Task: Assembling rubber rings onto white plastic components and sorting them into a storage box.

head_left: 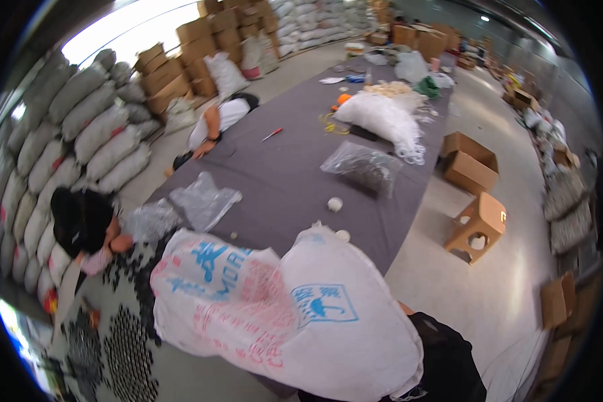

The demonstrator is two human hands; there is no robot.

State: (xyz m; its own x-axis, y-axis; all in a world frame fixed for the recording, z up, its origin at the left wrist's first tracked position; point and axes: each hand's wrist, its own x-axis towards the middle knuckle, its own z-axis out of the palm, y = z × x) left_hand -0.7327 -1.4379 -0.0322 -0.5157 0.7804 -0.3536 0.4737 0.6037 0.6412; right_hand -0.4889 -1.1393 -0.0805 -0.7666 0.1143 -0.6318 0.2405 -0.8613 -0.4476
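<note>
White printed sack [288, 315]: one, bulky, lettered in blue and red; ahead of the wearer's body, over the near end of the grey-covered desk [281, 177]. Left hand and right hand: neither visible, presumably behind the sack; whether apart, together or clamped on it, cannot tell. Black sleeve [449, 358]: right-arm side, just beside the sack.

White ball [335, 204]: beyond the hidden hands, near the sack's far edge. Clear plastic bag [211, 201]: beyond, toward the left-hand side. Small black parts [143, 288]: left-hand side, along the sack's edge. Co-worker's hand [122, 243]: farther left, near those parts.

Risks, judged: sack may slump or slip, if its bulk is unevenly supported; black parts may scatter, if its left edge sweeps them; ball may roll, if nudged; co-worker may be bumped, since the sack probably blocks the downward view.
</note>
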